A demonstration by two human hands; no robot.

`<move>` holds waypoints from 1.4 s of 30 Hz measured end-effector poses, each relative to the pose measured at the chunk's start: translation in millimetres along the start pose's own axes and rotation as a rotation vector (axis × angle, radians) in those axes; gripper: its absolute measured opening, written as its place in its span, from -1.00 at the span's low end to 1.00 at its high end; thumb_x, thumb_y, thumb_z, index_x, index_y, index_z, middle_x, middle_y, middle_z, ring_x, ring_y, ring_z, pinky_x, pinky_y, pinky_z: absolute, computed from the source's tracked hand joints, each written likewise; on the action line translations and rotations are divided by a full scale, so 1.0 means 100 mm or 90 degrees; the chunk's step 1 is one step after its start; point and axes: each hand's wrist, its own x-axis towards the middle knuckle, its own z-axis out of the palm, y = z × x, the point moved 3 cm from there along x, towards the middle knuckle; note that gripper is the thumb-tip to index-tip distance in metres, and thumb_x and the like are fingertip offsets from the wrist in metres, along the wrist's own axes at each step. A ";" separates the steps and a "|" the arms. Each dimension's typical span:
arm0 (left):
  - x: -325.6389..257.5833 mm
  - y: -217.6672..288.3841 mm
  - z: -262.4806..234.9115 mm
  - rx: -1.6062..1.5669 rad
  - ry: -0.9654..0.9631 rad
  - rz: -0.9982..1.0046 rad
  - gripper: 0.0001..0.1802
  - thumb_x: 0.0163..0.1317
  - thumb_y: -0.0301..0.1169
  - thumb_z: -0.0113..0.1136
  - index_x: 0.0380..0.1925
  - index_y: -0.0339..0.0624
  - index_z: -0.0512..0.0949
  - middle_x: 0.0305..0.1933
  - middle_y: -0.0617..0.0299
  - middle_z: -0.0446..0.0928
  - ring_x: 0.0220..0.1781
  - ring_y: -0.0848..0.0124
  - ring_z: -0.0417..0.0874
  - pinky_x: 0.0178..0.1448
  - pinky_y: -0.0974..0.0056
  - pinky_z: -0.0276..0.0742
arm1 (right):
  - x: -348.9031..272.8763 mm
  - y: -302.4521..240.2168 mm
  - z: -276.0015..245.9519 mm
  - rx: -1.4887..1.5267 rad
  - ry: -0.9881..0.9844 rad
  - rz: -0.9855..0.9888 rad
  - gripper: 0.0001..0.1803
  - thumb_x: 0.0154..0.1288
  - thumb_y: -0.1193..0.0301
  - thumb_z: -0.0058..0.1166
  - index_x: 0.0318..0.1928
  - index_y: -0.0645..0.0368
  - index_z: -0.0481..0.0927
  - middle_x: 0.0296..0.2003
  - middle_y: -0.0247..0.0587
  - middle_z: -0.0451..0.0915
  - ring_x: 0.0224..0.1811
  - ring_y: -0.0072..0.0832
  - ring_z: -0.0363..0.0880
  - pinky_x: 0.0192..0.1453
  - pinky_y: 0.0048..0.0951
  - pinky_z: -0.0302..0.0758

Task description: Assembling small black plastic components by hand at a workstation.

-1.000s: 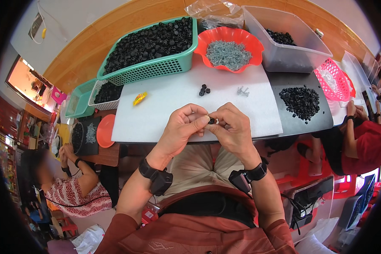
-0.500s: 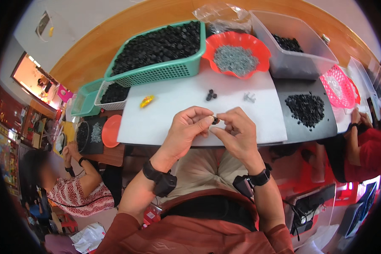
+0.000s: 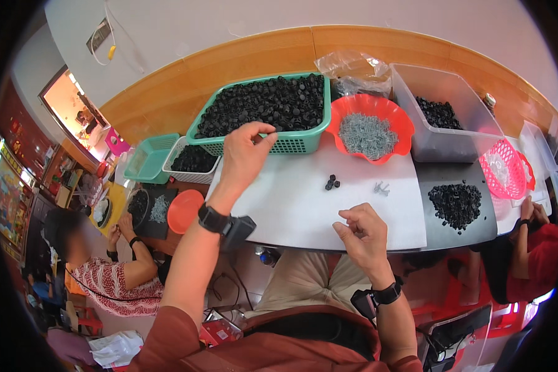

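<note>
My left hand [image 3: 247, 152] is over the front rim of the green basket [image 3: 296, 144], fingers bent and tips pinched together. Whatever is between those fingertips cannot be told against the black round caps [image 3: 273, 102] heaped in the basket. Lower down, my right hand [image 3: 364, 239] hovers over the near edge of the white sheet [image 3: 304, 217], its thumb and forefinger apart and nothing visible between them. Ahead of it lie a few small black parts [image 3: 333, 182] and a little group of grey screws [image 3: 381, 188].
A red scalloped bowl [image 3: 403, 139] of screws and a clear bin [image 3: 477, 139] of black parts stand behind. On a dark mat [image 3: 428, 235] to the right is a black pile [image 3: 454, 206]. Co-workers sit at left [image 3: 115, 273] and right [image 3: 533, 260].
My hands have parted. The left went up and forward to the green basket; the right drew slightly right and down. The black piece between them no longer shows. The view has shifted.
</note>
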 end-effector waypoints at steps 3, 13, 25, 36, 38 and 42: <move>0.36 -0.12 -0.15 0.093 -0.028 -0.048 -0.76 0.24 -0.47 0.42 -0.11 -0.31 0.74 -0.30 0.15 0.75 -0.28 0.48 0.71 -0.12 0.35 0.62 | 0.01 -0.02 -0.01 -0.009 -0.002 -0.010 -0.77 0.21 0.62 0.38 -0.11 0.28 0.72 -0.27 -0.22 0.59 -0.50 -0.64 0.45 -0.42 -0.58 0.41; 0.47 -0.26 -0.13 0.047 -0.008 -0.035 -0.73 0.30 -0.50 0.35 -0.01 -0.33 0.72 -0.08 0.11 0.79 -0.08 0.36 0.80 0.07 0.30 0.68 | 0.01 -0.04 -0.02 -0.015 0.000 -0.015 -0.80 0.21 0.64 0.36 -0.13 0.27 0.71 -0.28 -0.22 0.60 -0.50 -0.62 0.48 -0.43 -0.56 0.42; -0.48 0.15 0.62 0.040 -0.075 0.205 -0.79 0.24 -0.50 0.40 -0.13 -0.29 0.72 -0.11 0.06 0.74 -0.17 0.23 0.77 -0.06 0.25 0.68 | 0.04 -0.01 0.00 -0.001 -0.008 0.001 -0.83 0.24 0.65 0.34 -0.15 0.28 0.72 -0.31 -0.23 0.60 -0.51 -0.60 0.49 -0.43 -0.55 0.41; -0.59 0.24 1.06 0.114 -0.262 0.208 -0.70 0.24 -0.31 0.36 -0.07 -0.20 0.72 0.18 0.07 0.65 0.25 0.06 0.56 0.35 0.07 0.50 | 0.04 -0.04 -0.01 0.010 -0.011 -0.002 -0.86 0.25 0.63 0.35 -0.17 0.28 0.73 -0.32 -0.23 0.62 -0.50 -0.58 0.51 -0.41 -0.53 0.44; -0.59 0.23 1.08 0.129 -0.296 0.207 -0.71 0.25 -0.31 0.33 -0.10 -0.21 0.72 0.21 0.07 0.63 0.30 0.06 0.52 0.36 0.07 0.49 | 0.04 -0.03 -0.01 0.010 -0.014 -0.003 -0.86 0.26 0.63 0.34 -0.16 0.28 0.73 -0.32 -0.22 0.62 -0.49 -0.57 0.52 -0.40 -0.53 0.45; -0.59 0.22 1.10 0.125 -0.305 0.225 -0.72 0.26 -0.30 0.32 -0.12 -0.22 0.73 0.23 0.08 0.62 0.31 0.08 0.51 0.37 0.07 0.48 | 0.04 -0.04 -0.02 0.006 -0.014 -0.004 -0.87 0.27 0.63 0.34 -0.17 0.28 0.73 -0.32 -0.22 0.63 -0.48 -0.57 0.53 -0.40 -0.52 0.45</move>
